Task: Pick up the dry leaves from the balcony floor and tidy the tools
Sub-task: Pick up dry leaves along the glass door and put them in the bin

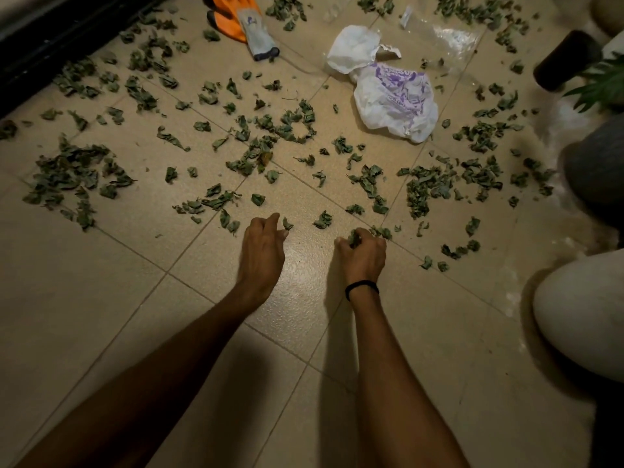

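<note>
Dry leaves (287,128) lie all round the plastic bag (398,99). My right hand (363,253) grips a wad of them; left hand (263,248) loosely curled, empty. Risk: bag's crumpled flat, so the wad prob. spills w/o a hand opening it.

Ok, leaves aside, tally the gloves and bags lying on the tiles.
Orange glove with grey cuff: 1
Crumpled white bag: 1
White bag with purple print: 1
Clear plastic bag: 1
Total: 4
A second glove underneath can't be ruled out.
</note>
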A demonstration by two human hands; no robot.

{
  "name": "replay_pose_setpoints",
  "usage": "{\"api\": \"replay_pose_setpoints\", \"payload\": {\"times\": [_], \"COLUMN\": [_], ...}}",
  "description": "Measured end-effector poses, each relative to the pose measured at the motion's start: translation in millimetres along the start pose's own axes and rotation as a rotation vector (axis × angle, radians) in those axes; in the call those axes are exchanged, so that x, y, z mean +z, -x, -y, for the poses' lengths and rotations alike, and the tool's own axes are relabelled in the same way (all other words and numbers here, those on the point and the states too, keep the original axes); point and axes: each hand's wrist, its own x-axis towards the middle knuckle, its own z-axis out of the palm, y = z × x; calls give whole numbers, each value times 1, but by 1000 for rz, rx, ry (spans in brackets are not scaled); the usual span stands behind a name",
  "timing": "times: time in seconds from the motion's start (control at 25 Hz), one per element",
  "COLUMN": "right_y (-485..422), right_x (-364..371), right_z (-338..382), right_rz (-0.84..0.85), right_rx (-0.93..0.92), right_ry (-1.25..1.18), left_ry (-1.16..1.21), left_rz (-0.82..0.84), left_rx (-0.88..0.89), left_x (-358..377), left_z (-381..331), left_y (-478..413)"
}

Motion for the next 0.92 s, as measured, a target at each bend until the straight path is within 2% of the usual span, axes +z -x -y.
{"api": "replay_pose_setpoints", "payload": {"times": [0.2, 0.4, 0.52, 0.6, 0.68, 0.76, 0.84, 0.92], "right_y": [2, -5, -10, -9, -8, -6, -5, -3], "right_x": [7, 9, 8, 12, 20, 25, 25, 25], "right_z": [2, 22, 39, 48, 50, 50, 51, 52], "right_rz": [-41, -56, 33, 135, 217, 239, 212, 197], "right_rx": [-44, -112, -182, -238, -285, -314, -333, -320], "right_ry": [7, -9, 21, 93, 133, 163, 197, 209], "left_ry": [-97, -136, -173, -108, 77, 431, 885, 1122], "left_rz": [97, 61, 27, -7, -62, -90, -46, 31], "left_rx": [23, 149, 205, 181, 17, -301, -592, -727], "left_x": [7, 13, 16, 15, 9, -2, -14, -27], "left_z": [-8, -4, 2, 5, 7, 7, 5, 2], "left_y": [-12, -10, -5, -7, -8, -12, -17, -19]}}
